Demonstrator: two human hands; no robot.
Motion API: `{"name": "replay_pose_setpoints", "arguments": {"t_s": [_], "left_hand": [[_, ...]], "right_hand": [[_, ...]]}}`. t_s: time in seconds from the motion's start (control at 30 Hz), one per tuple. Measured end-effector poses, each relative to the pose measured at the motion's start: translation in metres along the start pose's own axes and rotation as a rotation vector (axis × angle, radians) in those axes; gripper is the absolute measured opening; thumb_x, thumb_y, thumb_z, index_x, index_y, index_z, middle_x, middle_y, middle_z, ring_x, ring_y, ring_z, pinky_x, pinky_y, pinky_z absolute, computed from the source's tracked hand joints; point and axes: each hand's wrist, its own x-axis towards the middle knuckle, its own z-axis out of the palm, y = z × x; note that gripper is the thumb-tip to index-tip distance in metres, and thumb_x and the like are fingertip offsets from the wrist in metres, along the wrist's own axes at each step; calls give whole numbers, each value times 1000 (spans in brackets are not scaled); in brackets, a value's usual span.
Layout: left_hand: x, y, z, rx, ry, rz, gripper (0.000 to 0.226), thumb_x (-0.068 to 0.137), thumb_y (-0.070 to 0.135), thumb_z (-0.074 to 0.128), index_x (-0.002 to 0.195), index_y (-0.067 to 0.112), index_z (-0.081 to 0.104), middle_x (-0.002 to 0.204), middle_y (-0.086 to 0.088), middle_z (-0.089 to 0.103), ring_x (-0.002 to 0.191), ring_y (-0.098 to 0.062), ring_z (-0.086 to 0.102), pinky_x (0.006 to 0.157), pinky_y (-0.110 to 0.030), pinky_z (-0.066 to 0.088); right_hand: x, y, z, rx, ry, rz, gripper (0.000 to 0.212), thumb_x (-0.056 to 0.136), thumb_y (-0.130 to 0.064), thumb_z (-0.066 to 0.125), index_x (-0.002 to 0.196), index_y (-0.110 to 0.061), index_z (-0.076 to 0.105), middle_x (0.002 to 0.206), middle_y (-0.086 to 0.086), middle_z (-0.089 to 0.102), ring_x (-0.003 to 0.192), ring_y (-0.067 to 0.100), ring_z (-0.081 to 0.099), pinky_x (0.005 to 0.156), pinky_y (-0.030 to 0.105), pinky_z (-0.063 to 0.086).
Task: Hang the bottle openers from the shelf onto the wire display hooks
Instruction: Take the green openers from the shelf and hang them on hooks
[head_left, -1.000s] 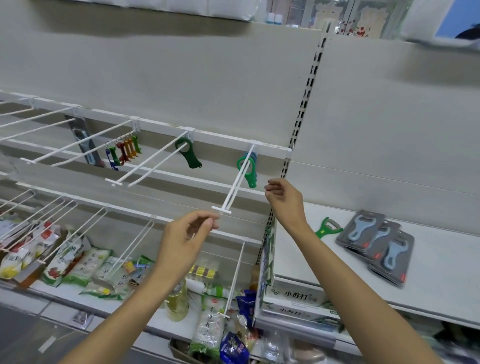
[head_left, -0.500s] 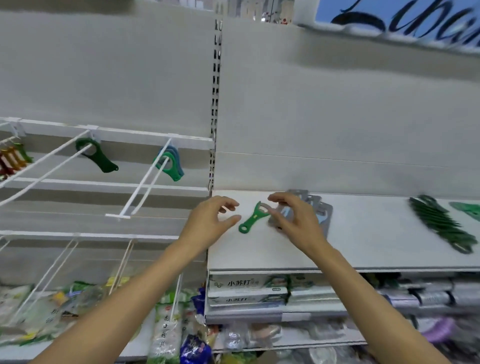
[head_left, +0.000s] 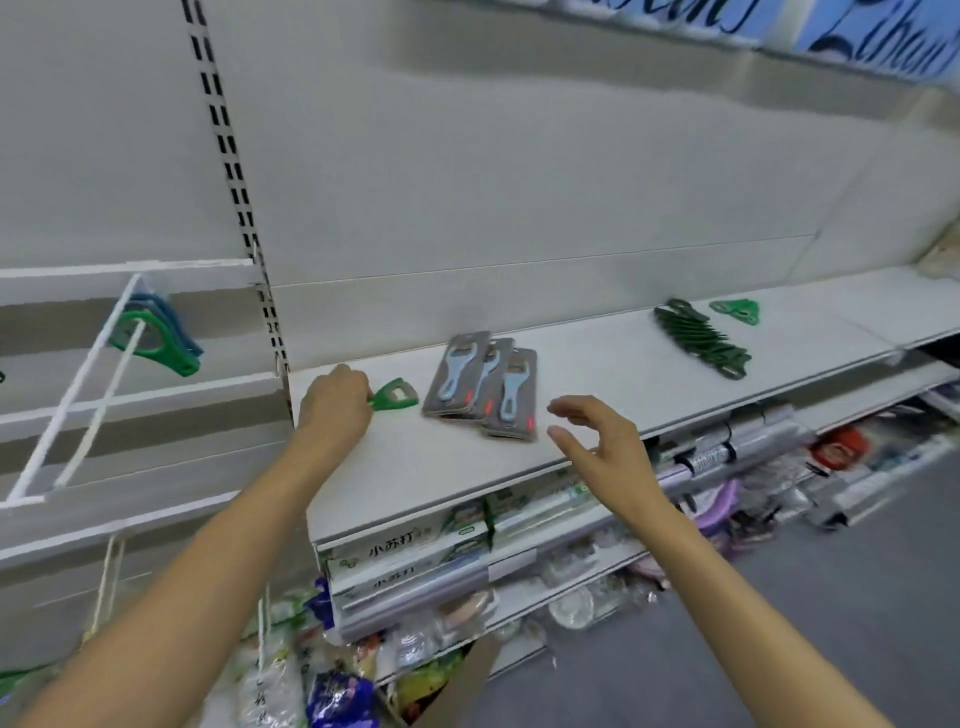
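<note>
Single head-worn view, wide-angle, looked forward and down along both forearms at a white shelf (head_left: 597, 364) close in front. Frame tilted, shelf ran up to the right. Wire hooks (head_left: 78, 395) at left edge, lower shelves and floor at bottom right.

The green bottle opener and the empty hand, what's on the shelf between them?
In the head view, three grey packs lie between the green bottle opener, gripped by the left hand, and the right hand.
</note>
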Motion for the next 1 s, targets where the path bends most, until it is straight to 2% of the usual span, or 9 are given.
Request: {"name": "replay_pose_setpoints", "arguments": {"t_s": [0.17, 0.23, 0.33, 0.4, 0.5, 0.57, 0.7, 0.8, 1.0], "left_hand": [[-3, -19, -5, -194, -30, -48, 30, 86, 5, 71, 116, 5, 70, 114, -16, 71, 109, -35, 63, 88, -37, 50], [-8, -21, -9, -295, 30, -62, 31, 86, 0, 69, 117, 5, 70, 114, -16, 70, 107, -35, 63, 82, -34, 45], [-9, -17, -16, -396, 135, 6, 26, 90, 1, 66, 115, 8, 72, 103, -15, 69, 92, -33, 61, 69, -31, 38], [-7, 0, -23, -521, 125, 68, 19, 90, 8, 70, 108, 14, 74, 93, -10, 64, 78, -28, 56, 62, -29, 37], [-9, 48, -30, -846, 33, 123, 22, 92, 9, 69, 92, 30, 69, 92, -1, 64, 70, -23, 58, 63, -28, 43], [-13, 87, -29, -983, -18, 162, 18, 94, 8, 67, 97, 25, 70, 96, 1, 67, 73, -17, 63, 68, -28, 49], [-15, 169, -10, -1105, -127, 240, 18, 94, 8, 67, 111, 12, 70, 96, 1, 71, 74, -1, 68, 72, -19, 55], [-13, 230, 10, -1218, -200, 266, 17, 93, 3, 67, 108, 10, 69, 95, -6, 70, 74, -12, 72, 81, -32, 56], [-12, 351, 45, -1275, -229, 265, 15, 93, 1, 66, 103, 13, 69, 98, -5, 67, 76, -21, 75, 78, -30, 58]], "right_hand": [[-18, 1, -4, -30, -4, 83, 30, 98, -31, 65, 126, -21, 65, 123, -14, 66, 113, 4, 59, 91, 8, 42], [-19, 0, -5, -28, 9, 95, 30, 98, -30, 65, 126, -20, 65, 123, -12, 66, 113, 5, 58, 90, 5, 40], [-17, 3, -12, -31, 33, 87, 31, 98, -31, 65, 127, -19, 64, 124, -10, 66, 115, 7, 59, 96, 15, 45], [-14, 10, -18, -33, 46, 89, 31, 98, -32, 64, 127, -20, 64, 124, -11, 66, 116, 7, 59, 99, 23, 47], [-11, 25, -33, -16, 80, 93, 32, 98, -32, 65, 127, -20, 64, 124, -11, 66, 116, 9, 59, 101, 26, 48], [-8, 39, -46, -9, 95, 93, 32, 97, -31, 67, 127, -20, 64, 124, -11, 66, 117, 7, 59, 103, 26, 48], [-2, 72, -86, -20, 100, 87, 37, 94, -33, 71, 128, -22, 63, 126, -12, 65, 118, 4, 58, 103, 24, 46], [2, 103, -127, 21, 105, 80, 38, 92, -31, 74, 127, -21, 63, 126, -12, 66, 116, -7, 55, 102, 19, 44], [8, 171, -217, 184, 131, 99, 37, 90, -20, 77, 125, -18, 65, 123, -9, 69, 117, 2, 61, 104, 19, 46]]}}
